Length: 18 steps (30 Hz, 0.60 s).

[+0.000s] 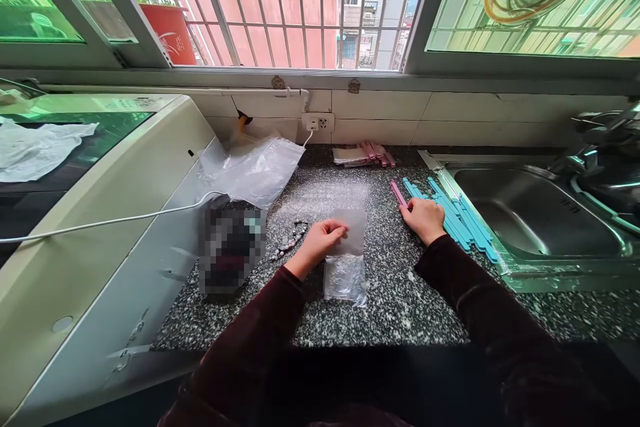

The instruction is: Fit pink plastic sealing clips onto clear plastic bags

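My left hand (323, 240) is closed in a pinch on the edge of a small clear plastic bag (346, 260) that lies on the speckled granite counter (400, 307). My right hand (424, 219) rests with curled fingers on a row of blue plastic strips (463, 220) beside the sink; whether it grips one is hidden. A single pink strip (398, 193) lies just left of that hand. A string of beads (293, 240) lies on the counter left of my left hand.
A steel sink (540, 213) fills the right side. A white appliance (100, 213) with a cable stands at the left, a large clear bag (255, 167) behind a blurred dark object (230, 247). More pink strips and small bags (363, 155) lie below a wall socket (317, 123).
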Each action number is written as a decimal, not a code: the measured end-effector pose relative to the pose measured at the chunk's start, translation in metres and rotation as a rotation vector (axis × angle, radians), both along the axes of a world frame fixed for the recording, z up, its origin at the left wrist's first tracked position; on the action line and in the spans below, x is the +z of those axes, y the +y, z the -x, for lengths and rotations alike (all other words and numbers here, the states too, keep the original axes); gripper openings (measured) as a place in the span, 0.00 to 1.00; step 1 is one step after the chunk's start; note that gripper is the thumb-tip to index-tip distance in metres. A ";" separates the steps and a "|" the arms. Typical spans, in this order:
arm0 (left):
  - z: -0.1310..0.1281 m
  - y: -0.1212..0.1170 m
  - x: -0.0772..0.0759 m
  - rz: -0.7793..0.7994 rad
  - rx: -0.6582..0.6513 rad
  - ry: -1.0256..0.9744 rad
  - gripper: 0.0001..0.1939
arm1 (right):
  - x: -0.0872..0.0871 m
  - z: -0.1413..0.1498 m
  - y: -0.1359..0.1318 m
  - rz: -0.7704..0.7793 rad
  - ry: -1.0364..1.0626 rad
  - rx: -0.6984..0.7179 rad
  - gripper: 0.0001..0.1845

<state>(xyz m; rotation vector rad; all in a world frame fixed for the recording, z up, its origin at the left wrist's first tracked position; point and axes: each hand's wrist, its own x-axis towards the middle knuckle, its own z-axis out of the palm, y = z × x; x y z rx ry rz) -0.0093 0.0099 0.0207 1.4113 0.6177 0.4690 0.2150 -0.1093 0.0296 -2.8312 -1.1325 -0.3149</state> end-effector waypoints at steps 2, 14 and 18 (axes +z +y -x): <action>0.000 0.000 0.001 -0.005 0.000 0.003 0.14 | 0.000 0.000 0.000 -0.003 -0.003 -0.010 0.16; 0.004 0.001 0.004 0.017 0.019 -0.003 0.14 | -0.002 0.013 -0.002 -0.209 -0.038 0.102 0.16; 0.004 0.001 0.005 0.072 0.034 -0.011 0.17 | -0.003 0.022 -0.004 -0.309 -0.042 0.196 0.15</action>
